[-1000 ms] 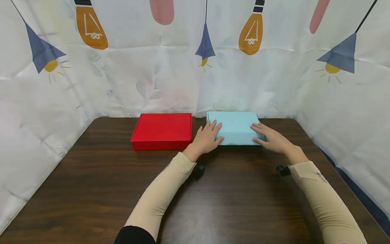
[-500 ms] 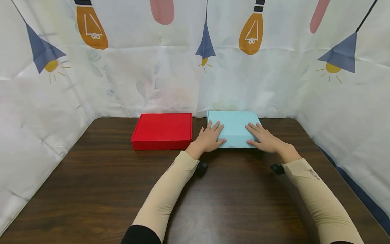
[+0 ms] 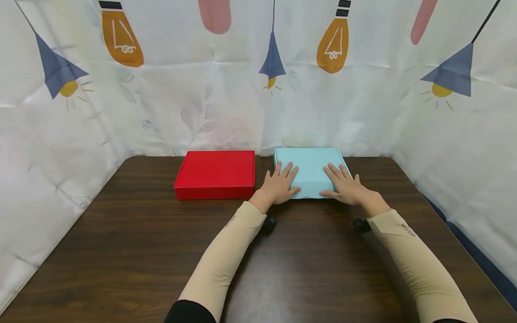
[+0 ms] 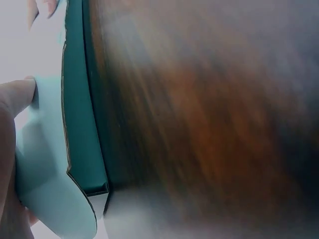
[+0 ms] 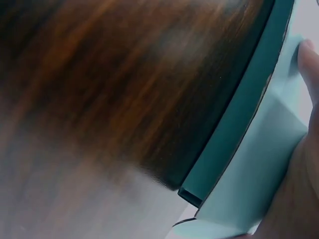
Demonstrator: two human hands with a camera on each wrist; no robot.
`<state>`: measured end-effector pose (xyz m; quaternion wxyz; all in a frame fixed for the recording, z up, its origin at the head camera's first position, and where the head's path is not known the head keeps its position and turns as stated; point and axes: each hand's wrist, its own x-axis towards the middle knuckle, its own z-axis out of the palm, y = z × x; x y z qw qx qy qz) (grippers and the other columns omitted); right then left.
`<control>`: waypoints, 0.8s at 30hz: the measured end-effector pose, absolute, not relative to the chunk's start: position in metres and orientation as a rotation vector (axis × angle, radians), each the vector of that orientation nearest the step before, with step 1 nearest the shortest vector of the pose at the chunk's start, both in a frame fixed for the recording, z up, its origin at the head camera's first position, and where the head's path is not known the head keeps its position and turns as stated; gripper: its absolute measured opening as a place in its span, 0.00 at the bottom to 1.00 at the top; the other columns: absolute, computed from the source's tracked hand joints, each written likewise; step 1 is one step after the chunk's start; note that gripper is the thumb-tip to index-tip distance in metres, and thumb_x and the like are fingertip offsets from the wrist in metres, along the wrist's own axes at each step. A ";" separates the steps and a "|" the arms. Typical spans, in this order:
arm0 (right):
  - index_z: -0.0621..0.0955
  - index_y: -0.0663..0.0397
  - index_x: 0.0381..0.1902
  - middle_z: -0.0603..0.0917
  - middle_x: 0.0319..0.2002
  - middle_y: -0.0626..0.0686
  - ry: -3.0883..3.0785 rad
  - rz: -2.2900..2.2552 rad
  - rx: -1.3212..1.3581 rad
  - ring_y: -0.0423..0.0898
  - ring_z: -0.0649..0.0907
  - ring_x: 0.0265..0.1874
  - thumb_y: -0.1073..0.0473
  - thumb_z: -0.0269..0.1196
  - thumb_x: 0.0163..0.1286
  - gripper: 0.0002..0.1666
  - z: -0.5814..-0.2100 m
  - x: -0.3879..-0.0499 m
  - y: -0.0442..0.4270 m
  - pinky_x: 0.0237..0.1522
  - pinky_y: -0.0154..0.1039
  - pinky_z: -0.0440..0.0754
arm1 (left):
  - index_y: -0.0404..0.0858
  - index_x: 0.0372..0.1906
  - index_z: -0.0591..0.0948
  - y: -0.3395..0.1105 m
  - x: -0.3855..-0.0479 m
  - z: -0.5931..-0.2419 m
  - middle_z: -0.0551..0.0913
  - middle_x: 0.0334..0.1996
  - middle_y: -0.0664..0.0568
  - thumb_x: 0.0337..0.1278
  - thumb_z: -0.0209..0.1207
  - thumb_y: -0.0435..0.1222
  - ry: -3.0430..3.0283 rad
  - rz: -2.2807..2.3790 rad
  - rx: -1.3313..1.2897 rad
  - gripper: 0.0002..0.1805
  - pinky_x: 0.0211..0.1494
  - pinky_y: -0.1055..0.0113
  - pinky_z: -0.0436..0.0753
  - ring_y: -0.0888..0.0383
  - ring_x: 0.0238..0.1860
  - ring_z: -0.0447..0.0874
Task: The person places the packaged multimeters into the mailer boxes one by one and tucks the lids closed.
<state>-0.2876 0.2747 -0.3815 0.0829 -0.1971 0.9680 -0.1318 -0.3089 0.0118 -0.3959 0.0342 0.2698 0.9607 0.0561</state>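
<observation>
A light blue cardboard box (image 3: 312, 167) lies at the back of the table, right of centre. My left hand (image 3: 276, 186) rests on the left part of its lid, fingers spread and straight. On the right part lies my right hand (image 3: 348, 187), also with spread fingers, its thumb pointing inward. In the left wrist view the lid's front flap (image 4: 47, 149) juts out over the box's front wall (image 4: 82, 134). The right wrist view shows that flap (image 5: 249, 164) standing out at the other end too, with my right thumb (image 5: 310, 64) on the lid.
A closed red box (image 3: 218, 168) stands left of the blue one, a narrow gap between them. Dark wooden table (image 3: 121, 251) stretches toward me. A white printed curtain (image 3: 169, 103) hangs behind and along both sides.
My right hand has slid left and inward over the blue lid. The left hand has shifted slightly right. The lid's front edge shows a little lower and nearer; the red box stays put.
</observation>
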 end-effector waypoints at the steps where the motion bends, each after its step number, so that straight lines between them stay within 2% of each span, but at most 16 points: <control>1: 0.44 0.58 0.83 0.39 0.82 0.64 2.885 -0.386 -0.582 0.67 0.36 0.78 0.34 0.55 0.77 0.55 -0.382 -0.288 0.274 0.65 0.82 0.38 | 0.48 0.84 0.46 0.012 -0.309 -0.396 0.41 0.84 0.51 0.78 0.44 0.58 2.947 0.175 0.824 0.41 0.77 0.38 0.52 0.43 0.82 0.32; 8: 0.43 0.57 0.83 0.37 0.82 0.63 2.870 -0.361 -0.583 0.68 0.35 0.78 0.25 0.55 0.71 0.62 -0.382 -0.289 0.275 0.63 0.83 0.38 | 0.48 0.84 0.45 0.014 -0.310 -0.398 0.40 0.84 0.51 0.78 0.44 0.58 2.932 0.185 0.811 0.41 0.76 0.38 0.55 0.43 0.82 0.31; 13: 0.43 0.58 0.83 0.37 0.82 0.63 2.878 -0.335 -0.571 0.69 0.35 0.78 0.25 0.56 0.70 0.63 -0.382 -0.289 0.276 0.62 0.84 0.39 | 0.48 0.85 0.45 0.016 -0.310 -0.398 0.39 0.84 0.51 0.77 0.46 0.59 2.924 0.212 0.812 0.43 0.75 0.38 0.57 0.43 0.82 0.29; 24: 0.45 0.60 0.83 0.38 0.82 0.65 2.821 -0.476 -0.589 0.69 0.34 0.78 0.37 0.60 0.76 0.56 -0.377 -0.285 0.276 0.64 0.82 0.37 | 0.48 0.84 0.45 0.012 -0.309 -0.395 0.39 0.84 0.51 0.77 0.47 0.58 2.909 0.264 0.800 0.43 0.75 0.37 0.56 0.44 0.82 0.29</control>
